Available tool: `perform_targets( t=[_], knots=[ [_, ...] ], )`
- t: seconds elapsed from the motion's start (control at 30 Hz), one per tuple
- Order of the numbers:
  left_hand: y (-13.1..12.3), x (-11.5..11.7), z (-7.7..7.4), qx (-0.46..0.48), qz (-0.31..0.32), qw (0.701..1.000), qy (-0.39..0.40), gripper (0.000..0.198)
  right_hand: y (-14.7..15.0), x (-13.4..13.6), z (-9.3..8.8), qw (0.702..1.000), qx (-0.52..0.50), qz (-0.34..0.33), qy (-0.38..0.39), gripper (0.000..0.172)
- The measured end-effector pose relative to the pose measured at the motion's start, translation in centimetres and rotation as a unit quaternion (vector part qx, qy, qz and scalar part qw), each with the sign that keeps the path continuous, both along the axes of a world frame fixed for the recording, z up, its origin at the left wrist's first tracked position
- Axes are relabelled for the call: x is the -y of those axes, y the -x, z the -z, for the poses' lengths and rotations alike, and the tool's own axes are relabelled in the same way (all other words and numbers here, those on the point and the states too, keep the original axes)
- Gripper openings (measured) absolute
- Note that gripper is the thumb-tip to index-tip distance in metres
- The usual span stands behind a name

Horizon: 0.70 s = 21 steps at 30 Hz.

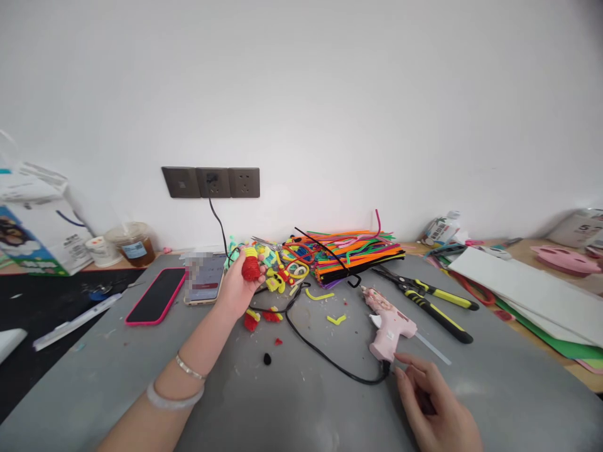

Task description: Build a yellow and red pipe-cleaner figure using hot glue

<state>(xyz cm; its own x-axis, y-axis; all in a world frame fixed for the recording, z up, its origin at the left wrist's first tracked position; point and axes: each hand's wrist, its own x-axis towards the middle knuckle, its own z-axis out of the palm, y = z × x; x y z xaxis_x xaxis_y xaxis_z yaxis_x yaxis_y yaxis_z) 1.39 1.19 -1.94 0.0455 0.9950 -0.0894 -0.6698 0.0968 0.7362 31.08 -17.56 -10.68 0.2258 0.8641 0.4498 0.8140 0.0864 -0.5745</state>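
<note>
- Left hand (235,285) grips my red-and-yellow figure (251,263), long axis upright.
- Right hand (436,405) open, fingertips beside pink glue gun (389,320), nozzle pointing away-left.

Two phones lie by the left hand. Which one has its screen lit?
The phone without a case, nearest the left hand. The pink-cased phone further left is dark.

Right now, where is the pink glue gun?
In the head view the pink glue gun lies on the grey table, right of centre, just beyond the right hand and beside the yellow-handled pliers.
</note>
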Motion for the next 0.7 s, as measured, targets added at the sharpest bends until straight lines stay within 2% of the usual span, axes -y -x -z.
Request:
perform_targets(
  t=[0.17, 0.3, 0.43, 0.57, 0.7],
  knots=[
    [-0.2, 0.1, 0.4, -0.030, 0.002, 0.999, -0.026, 0.030, -0.1, -0.1, 0.1, 1.000, 0.001, 0.001, 0.009, 0.028],
    [-0.3, 0.3, 0.4, -0.082, -0.031, 0.994, -0.069, 0.045, 0.1, -0.2, -0.1, 1.000, 0.000, 0.007, 0.007, 0.026],
    [-0.3, 0.2, 0.5, -0.108, -0.046, 0.990, -0.078, 0.038, 0.2, -0.2, -0.1, 1.000, 0.001, 0.008, 0.003, 0.026],
    [-0.4, 0.2, 0.5, -0.112, -0.031, 0.991, -0.061, 0.036, 0.3, -0.4, -0.3, 1.000, 0.006, 0.000, -0.004, 0.028],
    [-0.6, 0.6, 0.5, -0.152, 0.037, 0.987, -0.029, 0.041, 0.8, -0.8, -1.1, 1.000, -0.002, 0.013, -0.015, 0.037]
  ],
)
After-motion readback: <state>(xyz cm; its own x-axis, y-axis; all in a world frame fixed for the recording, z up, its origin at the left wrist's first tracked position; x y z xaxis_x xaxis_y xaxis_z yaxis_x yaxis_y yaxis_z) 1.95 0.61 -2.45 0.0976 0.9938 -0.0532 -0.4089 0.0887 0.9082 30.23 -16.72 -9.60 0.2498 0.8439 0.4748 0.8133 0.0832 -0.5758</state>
